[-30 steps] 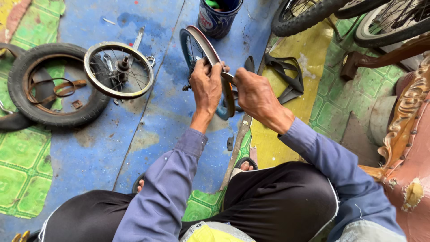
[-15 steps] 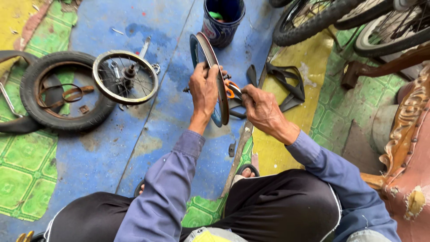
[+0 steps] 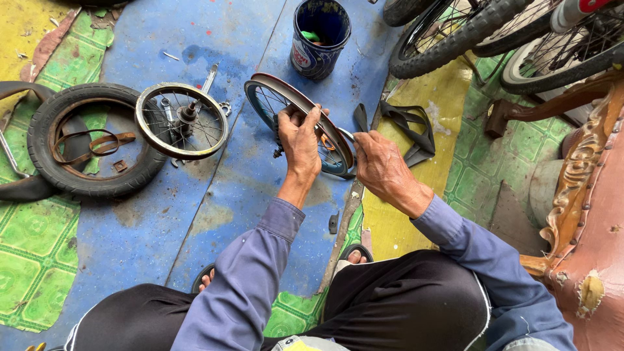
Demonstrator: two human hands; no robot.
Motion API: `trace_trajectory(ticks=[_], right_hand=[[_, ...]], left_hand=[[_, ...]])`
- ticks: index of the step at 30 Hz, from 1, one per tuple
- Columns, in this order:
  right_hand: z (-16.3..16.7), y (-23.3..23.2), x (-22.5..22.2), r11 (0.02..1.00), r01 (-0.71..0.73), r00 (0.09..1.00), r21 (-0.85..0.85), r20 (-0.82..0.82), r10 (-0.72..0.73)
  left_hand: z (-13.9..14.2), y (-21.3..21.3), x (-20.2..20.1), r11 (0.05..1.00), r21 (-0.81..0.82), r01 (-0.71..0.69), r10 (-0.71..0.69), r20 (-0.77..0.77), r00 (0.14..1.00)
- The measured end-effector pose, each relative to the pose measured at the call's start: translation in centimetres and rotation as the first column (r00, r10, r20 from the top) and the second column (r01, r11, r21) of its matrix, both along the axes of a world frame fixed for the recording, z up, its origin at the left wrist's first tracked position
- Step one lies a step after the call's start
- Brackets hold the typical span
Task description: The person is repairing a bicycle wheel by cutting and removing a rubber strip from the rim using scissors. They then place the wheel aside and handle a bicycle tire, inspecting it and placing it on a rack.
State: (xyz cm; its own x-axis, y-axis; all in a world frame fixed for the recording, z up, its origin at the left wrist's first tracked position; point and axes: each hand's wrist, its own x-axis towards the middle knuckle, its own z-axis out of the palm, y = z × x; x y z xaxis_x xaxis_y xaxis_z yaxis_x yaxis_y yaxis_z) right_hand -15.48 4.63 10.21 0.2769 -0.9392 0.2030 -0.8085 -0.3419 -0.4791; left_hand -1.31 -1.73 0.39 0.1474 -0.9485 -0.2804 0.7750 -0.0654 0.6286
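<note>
Gripping from above, the left hand (image 3: 300,140) clamps its fingers over the metal rim of a small spoked wheel (image 3: 292,110) standing on edge on the worn blue floor (image 3: 214,214), while the right hand (image 3: 380,166) pinches a thin tool against the rim's near end. Its long axis runs from upper left to lower right. Beyond stands a round blue tin can (image 3: 320,38) holding something green; to the left a second rusty spoked wheel (image 3: 182,121) lies flat beside a black rubber tyre (image 3: 91,140).
</note>
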Motion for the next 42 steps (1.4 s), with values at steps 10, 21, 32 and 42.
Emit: trace_trajectory(ticks=[10, 21, 32, 42], right_hand=[[-0.9, 0.3, -0.6, 1.000, 0.001, 0.997, -0.008, -0.076, -0.002], [-2.0, 0.4, 0.0, 0.998, 0.058, 0.993, 0.015, -0.105, -0.056], [0.7, -0.9, -0.4, 0.991, 0.069, 0.950, 0.110, -0.312, -0.032], [2.8, -2.2, -0.7, 0.974, -0.009, 0.897, 0.226, -0.429, 0.108]], left_hand=[[-0.5, -0.5, 0.3, 0.989, -0.063, -0.135, 0.134, -0.015, 0.991], [0.0, 0.2, -0.7, 0.983, -0.058, -0.174, 0.175, 0.014, 0.985], [0.4, 2.0, -2.0, 0.980, -0.118, -0.163, 0.167, 0.033, 0.985], [0.6, 2.8, -2.0, 0.986, -0.117, -0.118, 0.126, 0.059, 0.990]])
